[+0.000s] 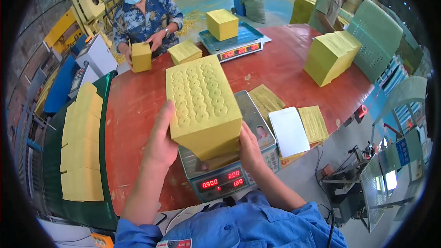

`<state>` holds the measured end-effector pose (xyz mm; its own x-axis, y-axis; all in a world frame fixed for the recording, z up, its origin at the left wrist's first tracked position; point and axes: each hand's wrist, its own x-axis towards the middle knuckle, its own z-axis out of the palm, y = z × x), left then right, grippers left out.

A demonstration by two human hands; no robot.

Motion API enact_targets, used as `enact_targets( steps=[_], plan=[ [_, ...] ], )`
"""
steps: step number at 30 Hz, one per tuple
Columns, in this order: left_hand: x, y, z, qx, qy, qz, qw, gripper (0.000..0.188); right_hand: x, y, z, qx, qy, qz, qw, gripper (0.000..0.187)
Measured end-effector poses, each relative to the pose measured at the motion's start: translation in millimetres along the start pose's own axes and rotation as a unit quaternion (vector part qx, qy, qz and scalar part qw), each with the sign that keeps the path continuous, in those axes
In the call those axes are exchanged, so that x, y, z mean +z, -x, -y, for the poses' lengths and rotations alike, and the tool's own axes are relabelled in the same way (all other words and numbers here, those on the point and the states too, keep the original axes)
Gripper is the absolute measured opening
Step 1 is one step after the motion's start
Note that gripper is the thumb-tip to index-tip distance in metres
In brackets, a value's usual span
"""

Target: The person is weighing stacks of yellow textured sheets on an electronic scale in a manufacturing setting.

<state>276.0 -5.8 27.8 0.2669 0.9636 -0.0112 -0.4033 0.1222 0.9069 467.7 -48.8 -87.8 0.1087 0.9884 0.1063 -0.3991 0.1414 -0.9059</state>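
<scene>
Between my two hands is a thick block-shaped stack of yellow paper [202, 94], its top sheet embossed with rows of round coin-like marks. My left hand [161, 135] is closed against its left side, the thumb up along the edge. My right hand [250, 149] presses on the lower right side, its fingers partly hidden by the stack. Beneath the stack is a digital scale [193, 163] with a steel pan and lit red digits. The stack covers much of the pan, and I cannot tell whether its underside touches it.
Right of the scale lie a white sheet [289, 132] and smaller embossed paper stacks [313, 124]. Across the red table [133, 124], a masked person holds a yellow block [141, 57] near a second scale [229, 41]. Paper bundles [82, 151] line the left; another person works at the far right.
</scene>
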Motion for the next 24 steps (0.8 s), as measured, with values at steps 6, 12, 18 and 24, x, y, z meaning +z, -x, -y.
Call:
enact_targets(
  steps=[6,12,18,24],
  plan=[
    [16.7,38.7,3.8,-0.054,-0.021,-0.016,0.998,0.058,-9.4,55.5,11.8,-0.038,0.109,-0.038,0.993,0.05],
    [14.5,41.9,-19.9,-0.013,-0.131,0.031,0.991,0.07,-29.0,80.5,13.9,0.012,0.066,-0.034,0.997,0.044],
    [42.0,4.0,-63.8,0.301,-0.506,0.105,0.802,0.073,-56.9,103.3,-13.9,0.122,0.004,-0.058,0.991,0.036],
    [16.5,-22.2,-43.4,0.175,-0.535,0.155,0.812,0.057,-36.4,95.6,-15.7,0.251,-0.231,-0.075,0.937,0.029]
  ],
)
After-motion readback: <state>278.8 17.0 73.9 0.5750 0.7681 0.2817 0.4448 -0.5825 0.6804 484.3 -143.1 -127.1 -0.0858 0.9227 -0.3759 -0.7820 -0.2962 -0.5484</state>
